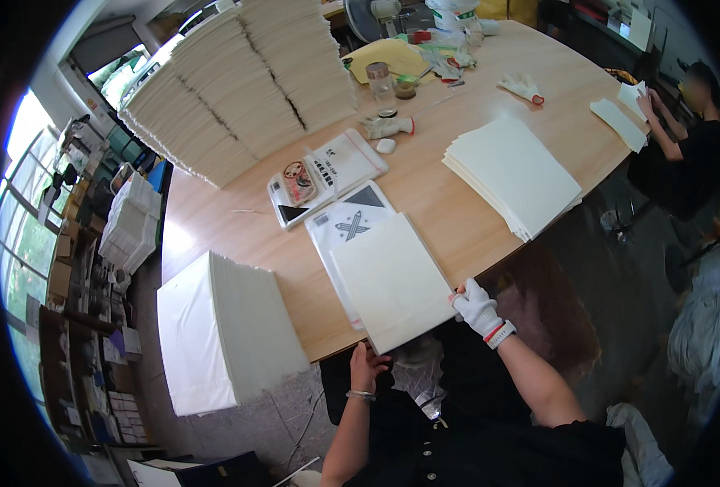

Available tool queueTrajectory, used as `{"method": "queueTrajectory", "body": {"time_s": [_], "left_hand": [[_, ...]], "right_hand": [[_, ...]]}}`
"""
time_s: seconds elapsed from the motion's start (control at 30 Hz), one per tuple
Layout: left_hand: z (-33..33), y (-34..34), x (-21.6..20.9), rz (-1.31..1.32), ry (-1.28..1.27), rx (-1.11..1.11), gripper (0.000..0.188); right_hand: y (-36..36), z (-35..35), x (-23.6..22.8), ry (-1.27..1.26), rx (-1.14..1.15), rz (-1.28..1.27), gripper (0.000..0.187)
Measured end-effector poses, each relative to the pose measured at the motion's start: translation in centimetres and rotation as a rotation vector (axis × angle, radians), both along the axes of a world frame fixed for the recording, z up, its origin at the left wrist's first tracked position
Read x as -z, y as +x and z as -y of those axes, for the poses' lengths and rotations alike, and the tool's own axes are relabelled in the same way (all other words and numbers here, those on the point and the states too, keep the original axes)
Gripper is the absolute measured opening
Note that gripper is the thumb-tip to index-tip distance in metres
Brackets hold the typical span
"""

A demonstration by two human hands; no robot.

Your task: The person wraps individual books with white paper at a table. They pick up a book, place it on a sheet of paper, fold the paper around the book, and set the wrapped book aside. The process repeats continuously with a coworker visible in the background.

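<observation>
A cream-coloured stack of paper sheets (392, 280) lies at the table's near edge, its front slightly overhanging. Wearing a white knitted glove with a red-trimmed cuff, my right hand (477, 308) is closed on the near right corner of this stack. At the near left corner is my left hand (365, 369), bare with a bracelet at the wrist. Its fingers are apart, close against the corner; whether they press on it is hard to tell. Partly under the sheets is a white printed package (339, 231) with a pencil design.
Left of me stands a thick white paper block (242, 333); a tall paper pile (238, 89) rises behind. Fanned cream sheets (518, 174) lie at right. A second package (352, 162), gloves (522, 87) and a jar (382, 88) sit farther back. Another person (685, 154) handles paper at far right.
</observation>
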State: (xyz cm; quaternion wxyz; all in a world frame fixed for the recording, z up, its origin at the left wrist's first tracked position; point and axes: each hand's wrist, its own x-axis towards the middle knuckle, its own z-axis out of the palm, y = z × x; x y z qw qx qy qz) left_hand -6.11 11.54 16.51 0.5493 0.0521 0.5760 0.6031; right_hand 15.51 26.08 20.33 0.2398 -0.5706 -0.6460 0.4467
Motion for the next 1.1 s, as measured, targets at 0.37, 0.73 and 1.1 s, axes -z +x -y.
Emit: {"method": "queueTrajectory", "body": {"time_s": [0.37,0.73,1.1], "left_hand": [[6.2,-5.2,-20.6,-1.217,0.074,0.355,0.023],[17.9,-23.2,-21.0,-1.053,0.206,-0.308,0.041],[17.4,-20.8,-18.6,-1.43,0.328,-0.841,0.047]], "right_hand": [[-7.0,6.8,-5.6,0.081,-0.38,-0.556,0.027],[-25.9,12.1,-16.4,0.316,-0.88,-0.599,0.023],[-6.3,4.6,-9.0,0.074,-0.102,-0.689,0.019]]}}
